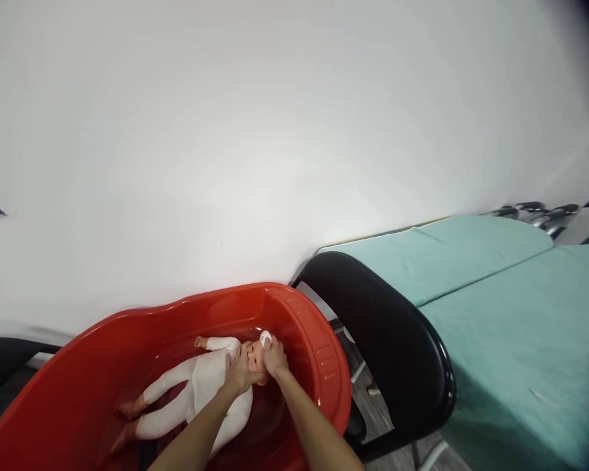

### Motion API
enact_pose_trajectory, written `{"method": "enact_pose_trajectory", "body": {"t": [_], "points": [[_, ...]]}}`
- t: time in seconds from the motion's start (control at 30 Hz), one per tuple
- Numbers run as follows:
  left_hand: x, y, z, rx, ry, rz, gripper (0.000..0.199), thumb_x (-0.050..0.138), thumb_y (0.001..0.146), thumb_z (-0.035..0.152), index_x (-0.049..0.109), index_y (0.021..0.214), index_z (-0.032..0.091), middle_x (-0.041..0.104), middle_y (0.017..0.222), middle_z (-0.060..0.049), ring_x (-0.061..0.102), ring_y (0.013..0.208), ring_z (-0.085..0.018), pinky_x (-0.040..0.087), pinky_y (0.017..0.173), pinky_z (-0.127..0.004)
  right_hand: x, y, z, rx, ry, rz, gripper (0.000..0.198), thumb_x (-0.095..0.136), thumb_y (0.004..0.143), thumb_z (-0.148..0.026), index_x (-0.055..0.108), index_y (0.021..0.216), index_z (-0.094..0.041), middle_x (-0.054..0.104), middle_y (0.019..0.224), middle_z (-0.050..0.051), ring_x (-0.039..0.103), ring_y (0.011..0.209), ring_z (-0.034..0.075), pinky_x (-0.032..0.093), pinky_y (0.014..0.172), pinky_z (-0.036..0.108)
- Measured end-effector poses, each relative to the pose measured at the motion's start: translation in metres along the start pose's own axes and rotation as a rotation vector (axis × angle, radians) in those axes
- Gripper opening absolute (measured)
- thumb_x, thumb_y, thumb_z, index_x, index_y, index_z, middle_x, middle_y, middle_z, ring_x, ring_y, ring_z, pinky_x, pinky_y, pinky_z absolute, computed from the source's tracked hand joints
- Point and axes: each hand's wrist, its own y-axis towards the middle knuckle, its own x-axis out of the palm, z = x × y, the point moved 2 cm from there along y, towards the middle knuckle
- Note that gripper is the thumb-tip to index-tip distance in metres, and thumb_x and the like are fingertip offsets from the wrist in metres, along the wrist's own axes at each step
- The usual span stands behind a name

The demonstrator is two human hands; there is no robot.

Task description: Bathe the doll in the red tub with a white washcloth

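Note:
A baby doll [207, 381] in white clothing lies on its back in a red baby bathtub [329, 356], its head toward the right end and its bare feet toward the left. My left hand [238, 374] is closed around the doll's neck and jaw. At the top of the head, my right hand [275, 359] is closed with a small white round piece [266, 337] at its fingertips, against the doll's forehead. Whether this is a cotton pad or a folded cloth I cannot tell. My right fingers hide part of the doll's head.
Right of the tub stands a black chair [373, 327], its backrest close to the tub's rim. Beyond it are padded surfaces under pale green covers [510, 314]. A white wall [226, 144] runs behind the tub. Another black chair [10, 356] shows at the left edge.

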Motion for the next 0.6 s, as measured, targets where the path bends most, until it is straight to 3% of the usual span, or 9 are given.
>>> {"method": "enact_pose_trajectory", "body": {"t": [0.1, 0.13, 0.3, 0.47, 0.5, 0.6], "points": [[0.001, 0.0, 0.007, -0.015, 0.083, -0.041, 0.083, 0.061, 0.074, 0.034, 0.032, 0.151, 0.021, 0.027, 0.165, -0.013, 0.014, 0.155, -0.026, 0.0, 0.123, -0.053, 0.005, -0.009, -0.012, -0.135, -0.076, 0.026, 0.054, 0.032, 0.099, -0.045, 0.044, 0.151, -0.035, 0.025, 0.166, 0.002, 0.02, 0.151, 0.038, 0.022, 0.117, 0.062], [0.002, -0.001, 0.009, -0.02, 0.088, -0.046, 0.082, 0.06, 0.075, 0.035, 0.033, 0.151, 0.021, 0.027, 0.165, -0.013, 0.013, 0.155, -0.026, 0.0, 0.123, -0.054, 0.003, -0.01, -0.014, -0.148, -0.074, 0.031, 0.053, 0.033, 0.099, -0.044, 0.044, 0.151, -0.037, 0.023, 0.167, -0.001, 0.016, 0.152, 0.036, 0.018, 0.119, 0.061], [0.001, -0.005, 0.014, -0.045, 0.016, 0.007, 0.093, 0.066, 0.067, 0.037, 0.029, 0.152, 0.026, 0.032, 0.162, -0.009, 0.026, 0.15, -0.026, 0.0, 0.124, -0.054, -0.011, -0.002, -0.007, 0.136, 0.064, -0.058, 0.063, 0.007, 0.103, -0.04, 0.046, 0.15, -0.024, 0.05, 0.15, 0.011, 0.052, 0.132, 0.025, 0.039, 0.111, 0.043], [0.003, -0.004, 0.016, -0.053, 0.093, -0.053, 0.091, 0.066, 0.07, 0.036, 0.031, 0.153, 0.025, 0.026, 0.165, -0.011, 0.012, 0.155, -0.031, -0.008, 0.122, -0.058, -0.015, -0.007, -0.011, -0.248, -0.049, 0.009, 0.049, 0.032, 0.1, -0.039, 0.054, 0.143, -0.033, 0.039, 0.159, -0.001, 0.032, 0.147, 0.026, 0.026, 0.119, 0.046], [0.004, -0.003, 0.017, -0.059, 0.089, -0.045, 0.093, 0.066, 0.07, 0.036, 0.03, 0.154, 0.025, 0.025, 0.165, -0.012, 0.013, 0.154, -0.031, -0.007, 0.122, -0.058, -0.014, -0.008, -0.011, -0.234, -0.038, 0.014, 0.05, 0.028, 0.101, -0.036, 0.055, 0.143, -0.031, 0.043, 0.157, 0.001, 0.036, 0.145, 0.024, 0.028, 0.119, 0.043], [0.005, -0.003, 0.02, -0.087, 0.063, -0.016, 0.095, 0.065, 0.072, 0.038, 0.023, 0.156, 0.025, 0.026, 0.165, -0.012, 0.017, 0.154, -0.027, -0.004, 0.122, -0.059, -0.014, -0.007, -0.01, -0.019, 0.017, 0.036, 0.059, 0.015, 0.102, -0.032, 0.053, 0.146, -0.024, 0.049, 0.152, 0.009, 0.047, 0.136, 0.024, 0.035, 0.113, 0.041]]}}
